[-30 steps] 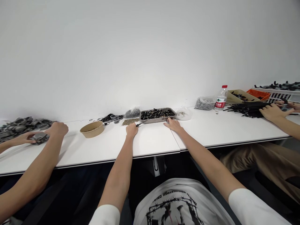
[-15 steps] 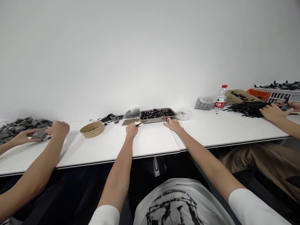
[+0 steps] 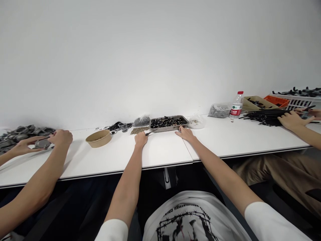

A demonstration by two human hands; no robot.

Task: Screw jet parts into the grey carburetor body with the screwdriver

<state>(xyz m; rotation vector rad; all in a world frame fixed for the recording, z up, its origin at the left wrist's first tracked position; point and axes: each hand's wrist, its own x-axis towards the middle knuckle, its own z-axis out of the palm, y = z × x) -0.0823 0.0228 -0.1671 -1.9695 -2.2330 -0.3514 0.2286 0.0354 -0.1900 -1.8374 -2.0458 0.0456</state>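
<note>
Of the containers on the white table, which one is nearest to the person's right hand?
The metal tray of small black parts: the right hand lies at its front edge. The brown paper bowl stands farther left.

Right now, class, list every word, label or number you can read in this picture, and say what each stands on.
Water bottle: a red and white label, its print too small to read.
White T-shirt: an arc of black lettering over a barbed-wire graphic, too blurred and distorted to read.
Nothing else bears legible text.

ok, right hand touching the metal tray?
Touching. In the head view the right hand lies flat on the table, its fingertips against the metal tray at the near rim, with no gap.
</note>
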